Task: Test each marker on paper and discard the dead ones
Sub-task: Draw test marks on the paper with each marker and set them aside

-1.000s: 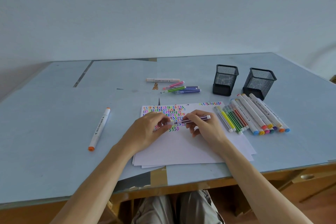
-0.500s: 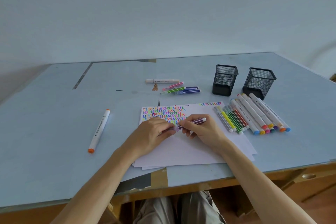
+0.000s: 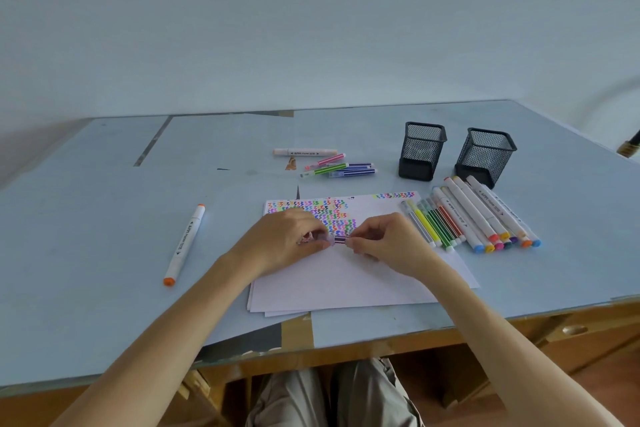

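Observation:
A thin purple striped marker [image 3: 340,240] lies level between my two hands above the white paper [image 3: 346,281]. My right hand [image 3: 384,243] pinches its barrel, most of which the fingers hide. My left hand [image 3: 287,241] pinches the clear cap end at the marker's left. Rows of coloured zigzag test marks [image 3: 322,213] cover the paper's upper part. A row of thin and thick markers [image 3: 467,218] lies at the paper's right edge.
Two black mesh pen cups [image 3: 420,151] [image 3: 485,156] stand behind the marker row. Several thin markers and a white one [image 3: 329,165] lie beyond the paper. A thick orange-capped marker [image 3: 185,243] lies alone at left. The table's front edge [image 3: 346,354] is near my knees.
The marker has come down and level, and my right hand has slid along the barrel toward the cap end. Both hands are now close together.

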